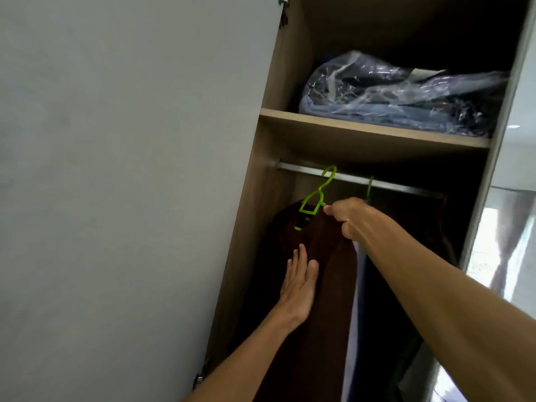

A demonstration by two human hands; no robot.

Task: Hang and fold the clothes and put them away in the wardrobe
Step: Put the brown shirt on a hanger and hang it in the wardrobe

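A dark brown garment [327, 271] hangs on a bright green hanger [314, 198] whose hook is over the metal rail [406, 188] inside the open wardrobe. My right hand [346, 217] grips the garment's shoulder just right of the hanger's neck, fingers curled. My left hand [298, 282] lies flat with straight fingers against the front of the brown garment, below its collar. A second green hanger hook [369, 188] sits on the rail to the right, with dark clothes below it, partly hidden by my right arm.
The grey wardrobe door [130, 184] stands open at the left. A wooden shelf [377, 132] above the rail holds a clear plastic bag of blue-grey fabric [400, 97]. A mirrored door [510, 242] is at the right edge.
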